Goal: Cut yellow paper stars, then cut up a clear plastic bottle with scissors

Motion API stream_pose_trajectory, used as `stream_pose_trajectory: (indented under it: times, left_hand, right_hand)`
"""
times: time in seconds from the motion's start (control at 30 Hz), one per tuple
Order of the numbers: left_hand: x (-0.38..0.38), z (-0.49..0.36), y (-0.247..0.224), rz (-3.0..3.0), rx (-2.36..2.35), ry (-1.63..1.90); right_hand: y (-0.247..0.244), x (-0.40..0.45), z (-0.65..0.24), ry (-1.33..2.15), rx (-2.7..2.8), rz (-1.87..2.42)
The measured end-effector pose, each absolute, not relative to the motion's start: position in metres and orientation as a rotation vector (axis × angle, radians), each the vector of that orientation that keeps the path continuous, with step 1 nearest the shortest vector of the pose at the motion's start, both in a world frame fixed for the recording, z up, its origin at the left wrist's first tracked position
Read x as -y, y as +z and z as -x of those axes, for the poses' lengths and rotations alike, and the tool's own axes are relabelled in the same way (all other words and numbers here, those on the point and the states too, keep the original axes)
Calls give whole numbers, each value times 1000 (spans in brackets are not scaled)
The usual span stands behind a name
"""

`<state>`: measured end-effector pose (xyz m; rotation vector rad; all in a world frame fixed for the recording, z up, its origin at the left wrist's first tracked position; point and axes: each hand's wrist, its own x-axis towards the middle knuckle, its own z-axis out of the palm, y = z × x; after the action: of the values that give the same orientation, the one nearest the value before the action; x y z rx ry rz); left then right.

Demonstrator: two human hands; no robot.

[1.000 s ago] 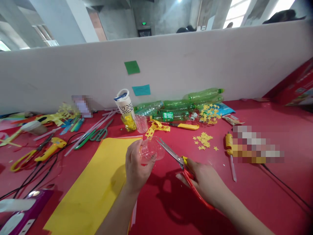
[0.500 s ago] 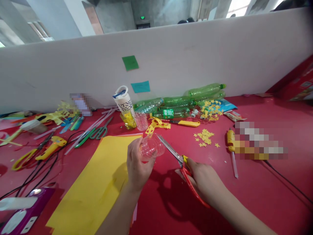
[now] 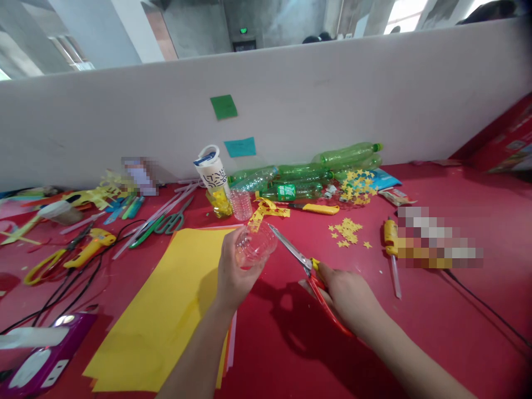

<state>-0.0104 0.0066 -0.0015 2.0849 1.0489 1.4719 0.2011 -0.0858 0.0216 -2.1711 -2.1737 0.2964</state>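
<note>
My left hand (image 3: 239, 269) is closed around a clear, ribbed piece of plastic bottle (image 3: 256, 244), tilted so that its round opening partly faces me. In my right hand (image 3: 344, 293) are scissors (image 3: 293, 246) with red and yellow handles; their blades look nearly closed and point up-left, with the tips close by the bottle piece's right rim. Whether the tips touch the plastic I cannot tell. Beneath my left forearm lies a stack of yellow paper (image 3: 166, 310). Behind the held piece stands another clear ribbed bottle piece (image 3: 241, 205).
Green bottles (image 3: 303, 174) lie along the white partition (image 3: 166, 116). A yellow utility knife (image 3: 320, 209) and cut-out yellow stars (image 3: 348, 231) are in the middle. A glue gun (image 3: 390, 238) is at right; another glue gun (image 3: 93, 246), with cables, lies left. A cup (image 3: 211, 169) stands behind.
My left hand has turned the bottle piece, so its opening faces more toward me. The scissors have barely moved. The whole view has shifted slightly.
</note>
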Motion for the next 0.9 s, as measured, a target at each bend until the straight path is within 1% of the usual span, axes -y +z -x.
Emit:
stream_pose_trajectory:
  times: [0.27,0.7,0.9]
  left_hand:
    - [-7,13,-3,-1998,-943,1347]
    - [-8,20,8,-1864,-924,1224]
    - [-9,25,9,-1856,-884,1097]
  right_hand:
    - [21,86,-206,180,2181,2130]
    - [17,84,-209,207,2215,2114]
    - [19,84,-209,90,2229,2146]
